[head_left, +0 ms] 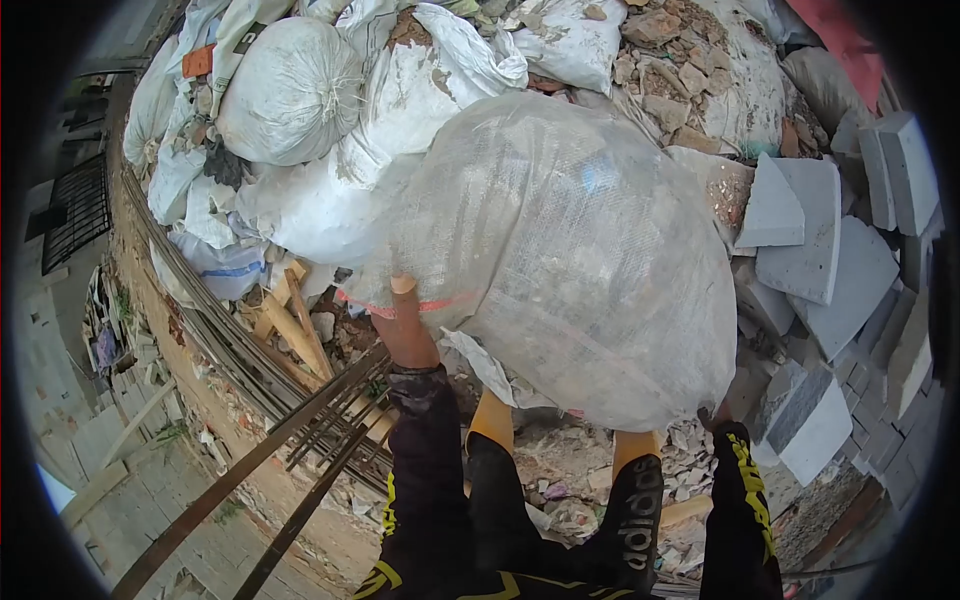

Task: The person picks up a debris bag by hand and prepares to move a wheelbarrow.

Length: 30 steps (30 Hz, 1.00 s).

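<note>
A large, bulging translucent woven plastic sack (600, 270) takes up the middle of the view, in front of my legs. My left hand (405, 330) grips its left edge near a red stripe, thumb on top and the other fingers hidden underneath. At the lower right corner of the sack, my right hand (718, 415) is closed on the gathered material; most of that hand is in shadow or behind the sack. Pale, blurred shapes show through the plastic, but I cannot make out what they are.
Filled white sacks (290, 95) and broken rubble (690, 70) lie beyond. Grey concrete blocks (810, 220) are heaped on the right. Long metal bars (250, 460) and wooden pieces (295, 320) are at the left, near my left arm. Loose debris surrounds my feet.
</note>
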Motion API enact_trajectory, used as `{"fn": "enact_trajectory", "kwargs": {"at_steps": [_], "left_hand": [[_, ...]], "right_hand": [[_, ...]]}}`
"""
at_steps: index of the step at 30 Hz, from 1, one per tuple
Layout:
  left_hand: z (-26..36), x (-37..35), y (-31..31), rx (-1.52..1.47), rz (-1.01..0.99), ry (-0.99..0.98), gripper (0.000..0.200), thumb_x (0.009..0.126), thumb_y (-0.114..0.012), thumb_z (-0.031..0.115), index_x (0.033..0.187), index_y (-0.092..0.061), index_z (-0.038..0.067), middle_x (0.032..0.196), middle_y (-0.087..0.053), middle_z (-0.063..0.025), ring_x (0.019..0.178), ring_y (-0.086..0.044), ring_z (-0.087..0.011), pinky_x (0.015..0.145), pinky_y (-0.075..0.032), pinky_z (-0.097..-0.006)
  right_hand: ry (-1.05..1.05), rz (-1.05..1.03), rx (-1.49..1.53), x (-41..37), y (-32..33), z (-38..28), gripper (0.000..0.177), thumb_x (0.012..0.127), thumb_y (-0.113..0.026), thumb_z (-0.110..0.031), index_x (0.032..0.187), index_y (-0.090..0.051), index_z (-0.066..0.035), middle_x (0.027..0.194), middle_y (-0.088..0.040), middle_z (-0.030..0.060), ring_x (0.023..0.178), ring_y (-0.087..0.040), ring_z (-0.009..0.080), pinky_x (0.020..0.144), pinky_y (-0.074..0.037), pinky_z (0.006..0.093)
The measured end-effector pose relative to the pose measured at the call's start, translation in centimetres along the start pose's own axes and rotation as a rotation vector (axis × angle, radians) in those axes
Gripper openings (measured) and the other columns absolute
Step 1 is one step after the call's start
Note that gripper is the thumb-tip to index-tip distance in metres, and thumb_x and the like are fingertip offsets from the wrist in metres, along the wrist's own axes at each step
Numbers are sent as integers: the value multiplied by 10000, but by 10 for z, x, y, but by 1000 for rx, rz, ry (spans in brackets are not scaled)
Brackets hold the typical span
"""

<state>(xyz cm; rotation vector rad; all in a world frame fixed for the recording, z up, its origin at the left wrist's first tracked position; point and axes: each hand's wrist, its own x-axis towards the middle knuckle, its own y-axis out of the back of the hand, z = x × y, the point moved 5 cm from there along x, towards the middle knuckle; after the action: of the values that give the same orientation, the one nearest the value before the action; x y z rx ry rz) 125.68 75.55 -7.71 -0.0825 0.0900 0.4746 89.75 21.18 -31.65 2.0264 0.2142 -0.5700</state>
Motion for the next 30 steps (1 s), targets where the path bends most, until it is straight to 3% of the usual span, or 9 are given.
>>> {"fn": "enact_trajectory", "kwargs": {"at_steps": [1, 4, 13, 16, 19, 23, 25, 29, 30], "left_hand": [[-16, 16, 2, -57, 14, 61, 541, 818, -580, 219, 1243, -351, -27, 1199, -438, -122, 1075, -445, -218, 911, -355, -337], [-53, 56, 11, -193, -20, 202, 551, 812, -590, 195, 1255, -336, -12, 1205, -431, -117, 1078, -449, -218, 913, -368, -349], [-55, 80, 29, 449, -489, 127, 635, 826, -564, 187, 1315, -216, -21, 1267, -377, -134, 1120, -407, -215, 965, -307, -337], [-41, 91, -8, 399, -551, -240, 561, 819, -580, 207, 1256, -332, -43, 1255, -396, -134, 1078, -449, -220, 926, -346, -328], [-16, 93, -51, 454, -579, -557, 528, 820, -570, 231, 1228, -386, -48, 1278, -381, -141, 1099, -441, -232, 940, -332, -334], [-34, 114, -47, 538, -806, -397, 554, 820, -573, 258, 1235, -379, -53, 1268, -403, -152, 1123, -432, -238, 953, -318, -326], [-47, 116, -38, 438, -803, -176, 562, 828, -566, 274, 1238, -373, -58, 1256, -420, -156, 1128, -432, -240, 956, -314, -323], [-51, 130, -26, 635, -590, -386, 444, 876, -462, 308, 1157, -456, -35, 1110, -516, -143, 1001, -510, -227, 861, -380, -324], [-51, 133, -21, 687, -534, -437, 428, 887, -436, 317, 1137, -477, -29, 1073, -540, -139, 970, -530, -224, 838, -397, -324]], "right_hand": [[-265, -280, -30, 7, 18, -39, 605, 674, -589, -217, 1204, -386, -6, 1161, -466, 208, 1099, -430, 371, 941, -348, 382], [-244, -464, 30, 20, 22, -84, 596, 694, -575, -187, 1217, -359, 1, 1192, -436, 208, 1122, -404, 370, 957, -330, 378], [-171, 105, 266, -15, 26, -88, 514, 698, -608, -137, 1164, -432, -8, 1122, -473, 221, 1063, -432, 388, 908, -349, 424], [-79, 384, 147, -12, 54, -129, 504, 697, -598, -76, 1166, -429, -4, 1122, -484, 194, 1055, -460, 339, 907, -356, 404], [-366, 364, 620, -16, 42, -127, 446, 778, -493, -102, 1197, -387, 7, 1179, -481, 143, 1095, -467, 267, 904, -368, 366], [-429, 498, 1810, -36, -18, -127, 463, 795, -434, -138, 1235, -389, -2, 1205, -470, 93, 1106, -457, 219, 944, -360, 339], [-470, 611, 1825, -47, -37, -116, 414, 792, -449, -113, 1185, -432, 16, 1189, -480, 110, 1091, -467, 227, 918, -376, 331], [-366, 502, 287, -59, -30, -127, 300, 775, -465, -45, 1054, -508, 56, 1147, -502, 149, 1052, -490, 247, 862, -397, 318], [-386, 538, 358, -62, -39, -117, 277, 769, -471, -31, 1026, -515, 63, 1130, -510, 154, 1037, -497, 252, 851, -399, 314]]}}
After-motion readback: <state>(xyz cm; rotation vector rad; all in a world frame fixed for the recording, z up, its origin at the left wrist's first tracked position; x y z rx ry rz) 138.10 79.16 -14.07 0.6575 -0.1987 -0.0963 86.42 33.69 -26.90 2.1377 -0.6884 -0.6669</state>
